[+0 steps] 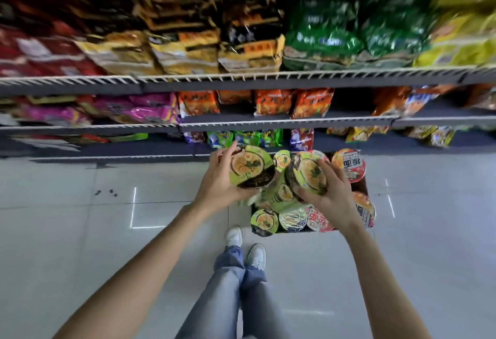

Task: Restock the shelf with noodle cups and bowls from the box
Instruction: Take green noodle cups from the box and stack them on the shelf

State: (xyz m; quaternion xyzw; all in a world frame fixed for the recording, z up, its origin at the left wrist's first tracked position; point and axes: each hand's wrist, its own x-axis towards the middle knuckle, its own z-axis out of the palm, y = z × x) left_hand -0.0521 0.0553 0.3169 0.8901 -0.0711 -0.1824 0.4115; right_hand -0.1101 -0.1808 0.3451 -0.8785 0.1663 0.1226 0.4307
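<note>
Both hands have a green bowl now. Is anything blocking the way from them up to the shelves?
Nothing visible. The left hand and right hand each hold a green noodle bowl above the box, with open air up to the shelf edge.

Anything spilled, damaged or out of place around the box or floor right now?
A few small dark specks lie on the pale tiled floor, left of the cardboard box; too small to identify. In the box, green-lidded noodle bowls lie tilted and jumbled. The left hand and right hand each hold a green bowl; no damage visible.
</note>
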